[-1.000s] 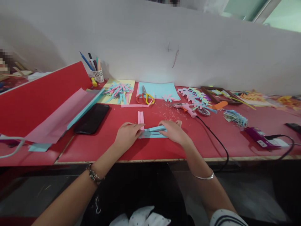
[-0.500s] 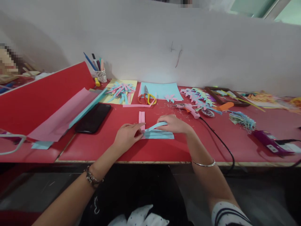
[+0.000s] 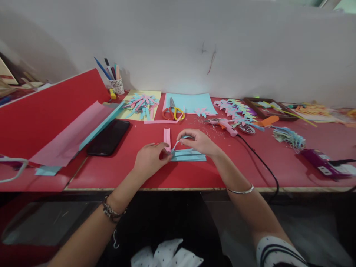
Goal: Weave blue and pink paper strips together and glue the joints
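Light-blue paper strips (image 3: pixel 189 157) lie side by side on the red table, meeting a folded pink paper strip (image 3: pixel 167 138) that points away from me. At that corner, my left hand (image 3: pixel 152 160) is closed, its thumb and fingers pinching the joined ends. One blue strip is lifted in a curve, and my right hand (image 3: pixel 199 142) pinches it between thumb and fingertips. Part of this strip is hidden behind the right fingers. Beyond the hands lie scissors (image 3: pixel 174 111) with red and yellow handles, beside a loose pink strip (image 3: pixel 158 121).
A black phone (image 3: pixel 109 138) and pink paper (image 3: pixel 69 139) lie left, near a pen cup (image 3: pixel 116 86). Behind are cut strips (image 3: pixel 141 104) and blue sheets (image 3: pixel 191 102). A pink glue gun (image 3: pixel 225 125) with a black cord, a wooden tray (image 3: pixel 271 108) and a purple box (image 3: pixel 319 163) lie right.
My right hand has moved left and slightly up, bringing the lifted blue strip over toward the pink strip. My left hand stays at the corner. The view has shifted slightly.
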Action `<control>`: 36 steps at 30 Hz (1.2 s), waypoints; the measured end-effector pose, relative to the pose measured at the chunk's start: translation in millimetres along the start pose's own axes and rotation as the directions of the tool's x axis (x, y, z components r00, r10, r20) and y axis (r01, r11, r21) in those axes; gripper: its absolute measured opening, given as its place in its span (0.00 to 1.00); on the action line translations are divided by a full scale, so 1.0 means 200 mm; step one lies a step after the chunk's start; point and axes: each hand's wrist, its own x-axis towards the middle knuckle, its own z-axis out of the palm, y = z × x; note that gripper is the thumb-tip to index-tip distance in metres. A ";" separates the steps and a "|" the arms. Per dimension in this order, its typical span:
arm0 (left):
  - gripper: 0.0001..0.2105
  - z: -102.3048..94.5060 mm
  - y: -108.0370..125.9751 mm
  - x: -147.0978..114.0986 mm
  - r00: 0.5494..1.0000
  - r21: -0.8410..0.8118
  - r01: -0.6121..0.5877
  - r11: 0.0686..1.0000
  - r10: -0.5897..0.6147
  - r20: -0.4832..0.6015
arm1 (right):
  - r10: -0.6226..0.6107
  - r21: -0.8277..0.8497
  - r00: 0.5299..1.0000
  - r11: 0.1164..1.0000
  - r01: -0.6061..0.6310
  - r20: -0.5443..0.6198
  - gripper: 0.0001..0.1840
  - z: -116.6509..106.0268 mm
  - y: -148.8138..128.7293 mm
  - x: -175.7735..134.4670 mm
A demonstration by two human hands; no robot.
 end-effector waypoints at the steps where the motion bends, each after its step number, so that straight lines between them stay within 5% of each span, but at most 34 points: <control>1: 0.13 0.00 0.01 0.00 1.000 0.021 0.026 0.999 -0.025 -0.014 | -0.013 -0.003 1.000 1.000 0.013 -0.003 0.05 0.01 0.00 0.00; 12: 0.19 -0.01 0.10 0.03 0.992 0.242 0.122 0.963 -0.121 -0.019 | -0.180 0.027 0.981 0.984 0.178 0.077 0.08 0.07 0.00 0.00; 18: 0.19 -0.02 0.10 0.03 0.989 0.264 0.148 0.953 -0.142 -0.039 | -0.072 -0.324 0.978 0.946 0.004 -0.198 0.15 0.00 -0.07 -0.09; 22: 0.21 -0.01 0.10 0.04 0.985 0.252 0.172 0.952 -0.161 -0.061 | 0.090 -0.643 0.943 0.710 -0.287 -0.322 0.08 0.06 -0.07 -0.22; 24: 0.22 0.00 0.10 0.04 0.984 0.245 0.178 0.953 -0.166 -0.069 | 0.176 -0.702 0.909 0.585 -0.406 -0.379 0.10 0.14 -0.05 -0.26; 27: 0.22 0.01 0.09 0.04 0.983 0.233 0.173 0.957 -0.154 -0.096 | 0.147 -0.716 0.859 0.493 -0.494 -0.491 0.12 0.24 -0.01 -0.29; 31: 0.22 0.01 0.09 0.03 0.983 0.216 0.174 0.961 -0.155 -0.101 | 0.152 -0.697 0.829 0.472 -0.540 -0.538 0.11 0.28 0.00 -0.28; 36: 0.22 0.01 0.08 0.03 0.984 0.204 0.178 0.963 -0.166 -0.071 | 0.206 -0.679 0.896 0.592 -0.435 -0.394 0.07 0.21 0.00 -0.26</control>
